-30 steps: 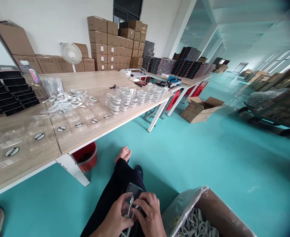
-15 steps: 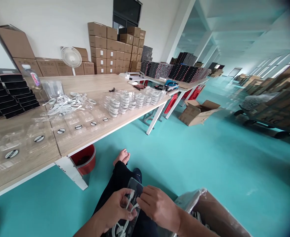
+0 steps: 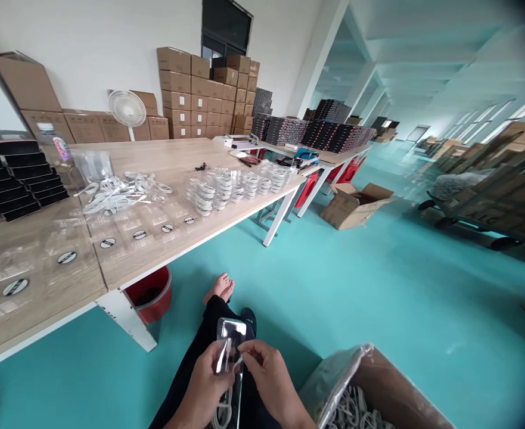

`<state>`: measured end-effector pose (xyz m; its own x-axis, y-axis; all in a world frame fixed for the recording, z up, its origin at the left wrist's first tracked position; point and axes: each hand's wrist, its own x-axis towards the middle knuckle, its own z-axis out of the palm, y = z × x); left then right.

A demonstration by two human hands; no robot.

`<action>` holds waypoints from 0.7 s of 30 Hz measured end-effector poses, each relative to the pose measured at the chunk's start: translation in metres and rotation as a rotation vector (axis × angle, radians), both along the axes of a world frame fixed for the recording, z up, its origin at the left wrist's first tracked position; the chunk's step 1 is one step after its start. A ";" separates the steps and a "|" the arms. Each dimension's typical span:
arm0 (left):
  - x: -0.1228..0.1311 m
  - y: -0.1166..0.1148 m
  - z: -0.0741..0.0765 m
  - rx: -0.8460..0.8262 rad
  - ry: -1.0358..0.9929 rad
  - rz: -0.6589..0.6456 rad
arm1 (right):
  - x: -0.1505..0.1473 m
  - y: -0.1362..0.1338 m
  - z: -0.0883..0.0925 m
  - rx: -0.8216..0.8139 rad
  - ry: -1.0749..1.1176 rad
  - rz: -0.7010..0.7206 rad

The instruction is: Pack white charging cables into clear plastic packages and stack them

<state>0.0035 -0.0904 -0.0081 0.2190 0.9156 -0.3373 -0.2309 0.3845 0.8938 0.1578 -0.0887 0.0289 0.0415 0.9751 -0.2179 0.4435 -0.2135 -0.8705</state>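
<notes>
2 hands, 1 white cable — held

One left hand, one right hand and one white cable meet at 6 o'clock; six oval labels line the counter near 9, with one red bucket at 8.

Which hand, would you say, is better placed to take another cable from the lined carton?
Probably the right hand: it is nearer the carton, though it pinches a white cable; the left hand, farther away, holds clear plastic packaging.
</notes>
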 end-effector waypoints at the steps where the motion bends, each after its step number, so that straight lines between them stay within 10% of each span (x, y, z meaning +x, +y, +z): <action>1: 0.000 0.000 -0.001 -0.035 -0.068 -0.009 | -0.001 0.001 0.002 0.012 -0.007 -0.009; 10: 0.002 0.003 -0.006 -0.176 -0.428 -0.079 | -0.014 0.003 0.004 0.159 -0.117 0.014; 21: -0.007 -0.004 0.032 -0.158 -0.584 -0.160 | -0.019 -0.007 -0.038 0.116 0.184 -0.154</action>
